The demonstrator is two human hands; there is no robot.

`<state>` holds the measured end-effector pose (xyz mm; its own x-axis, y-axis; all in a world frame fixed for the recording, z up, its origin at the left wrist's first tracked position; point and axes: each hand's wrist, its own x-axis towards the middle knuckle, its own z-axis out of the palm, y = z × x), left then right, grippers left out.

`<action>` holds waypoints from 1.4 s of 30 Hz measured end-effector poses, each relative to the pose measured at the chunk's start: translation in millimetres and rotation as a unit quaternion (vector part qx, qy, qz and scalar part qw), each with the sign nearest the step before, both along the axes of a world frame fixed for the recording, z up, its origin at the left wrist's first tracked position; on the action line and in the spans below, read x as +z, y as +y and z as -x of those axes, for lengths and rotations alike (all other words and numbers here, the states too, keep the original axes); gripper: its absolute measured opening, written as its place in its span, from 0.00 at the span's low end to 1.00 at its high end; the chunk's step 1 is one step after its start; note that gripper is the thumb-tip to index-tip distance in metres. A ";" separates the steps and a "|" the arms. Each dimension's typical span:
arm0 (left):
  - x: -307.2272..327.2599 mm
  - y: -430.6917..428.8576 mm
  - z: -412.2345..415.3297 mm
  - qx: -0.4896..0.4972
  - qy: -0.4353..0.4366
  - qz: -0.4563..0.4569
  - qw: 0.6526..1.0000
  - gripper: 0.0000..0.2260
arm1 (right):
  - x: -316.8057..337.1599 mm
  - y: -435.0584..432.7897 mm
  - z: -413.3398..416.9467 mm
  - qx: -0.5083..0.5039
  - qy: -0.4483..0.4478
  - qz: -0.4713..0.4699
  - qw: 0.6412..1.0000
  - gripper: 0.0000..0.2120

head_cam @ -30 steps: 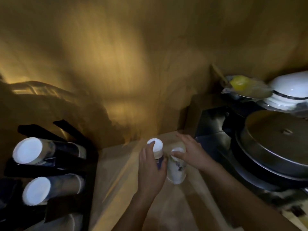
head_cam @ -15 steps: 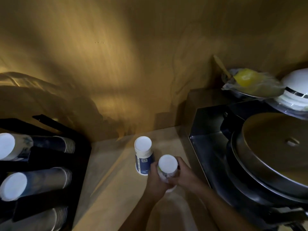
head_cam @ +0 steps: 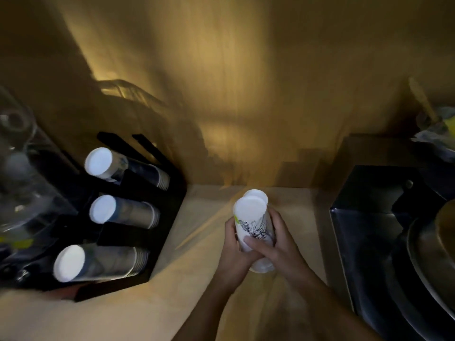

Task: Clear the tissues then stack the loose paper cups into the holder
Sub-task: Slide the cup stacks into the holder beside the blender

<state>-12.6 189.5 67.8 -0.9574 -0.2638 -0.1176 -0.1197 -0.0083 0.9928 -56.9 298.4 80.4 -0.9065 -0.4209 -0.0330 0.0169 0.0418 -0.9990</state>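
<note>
Both my hands hold an upside-down white paper cup [head_cam: 251, 219] with a dark printed pattern, above the wooden counter [head_cam: 197, 279]. My left hand [head_cam: 234, 252] wraps its left side, my right hand [head_cam: 278, 244] grips it from the right. A second white cup [head_cam: 260, 194] shows just behind it, mostly hidden. At the left stands the black cup holder [head_cam: 170, 210] with three stacks of cups lying on their sides: top [head_cam: 123, 166], middle [head_cam: 123, 212], bottom [head_cam: 96, 263]. No tissues are in view.
A dark metal appliance [head_cam: 369, 217] with a round pan [head_cam: 433, 247] fills the right side. Clear glassware [head_cam: 17, 134] stands at the far left beside the holder. A wooden wall [head_cam: 221, 82] closes the back. A plastic-wrapped item [head_cam: 440, 134] sits at the upper right.
Both hands have lifted the patterned cup higher, in front of the other cup. The view has swung left, so the holder shows more fully and the pan has slid toward the right edge.
</note>
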 end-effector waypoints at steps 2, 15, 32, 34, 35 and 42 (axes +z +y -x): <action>16.8 -14.5 -7.1 0.023 0.021 0.012 0.999 0.35 | 15.1 -15.4 0.2 0.028 0.033 -0.001 0.999 0.35; 124.0 -137.4 -93.8 0.146 0.141 0.132 0.970 0.30 | 99.9 -142.8 -35.5 0.232 0.151 0.054 0.959 0.34; 113.8 -241.7 -161.9 0.230 0.116 0.151 0.955 0.31 | 97.4 -261.4 -71.6 0.349 0.170 -0.055 0.920 0.36; 101.7 -246.1 -164.2 0.238 0.104 0.149 0.954 0.30 | 90.8 -264.8 -73.3 0.355 0.180 -0.074 0.914 0.36; 95.9 -247.8 -164.9 0.240 0.097 0.151 0.954 0.30 | 88.4 -265.5 -73.9 0.357 0.194 -0.086 0.910 0.36; 64.6 -252.0 -160.4 0.207 0.041 0.217 0.953 0.35 | 74.8 -263.7 -70.5 0.371 0.256 -0.152 0.880 0.41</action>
<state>147.8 -62.5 132.4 -0.7617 -0.6276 0.1607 -0.1165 0.3767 0.9190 13.6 34.7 155.2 -0.3154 -0.9450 0.0862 -0.5760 0.1184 -0.8089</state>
